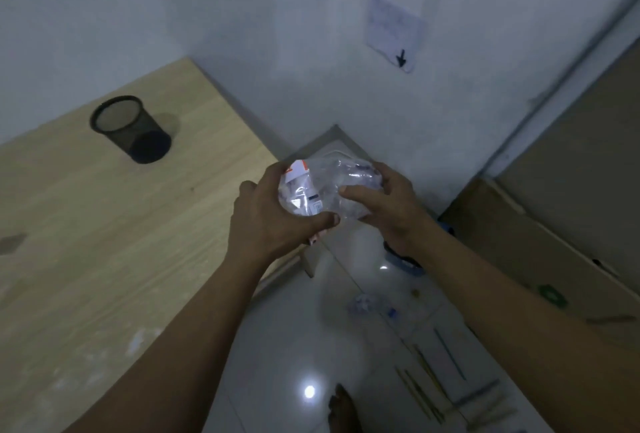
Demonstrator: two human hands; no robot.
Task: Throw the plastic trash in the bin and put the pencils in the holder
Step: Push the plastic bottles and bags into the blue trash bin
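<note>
From the head view, we are in the first part of the task: the trash step. We hold a wad of clear plastic in the air past the table's right corner, above the floor.

The left hand grips the plastic's left end, thumb curled under it and fingers wrapped behind. The right hand grips the right end, thumb on the near face and fingers curled round the far side. Both hands are clamped on it, close together, and it looks crumpled between them.

Next we judge it has to go to the bin. A blue rim shows on the floor under our right wrist. It may be the bin, but the arm hides most of it and we cannot tell. If so, the move is a short drop down and to the right, with both grips let go.

More is left. Another plastic scrap lies on the floor nearer us. The pencils lie on the floor near right. The mesh holder stands on the table, far left, well apart from them.
</note>
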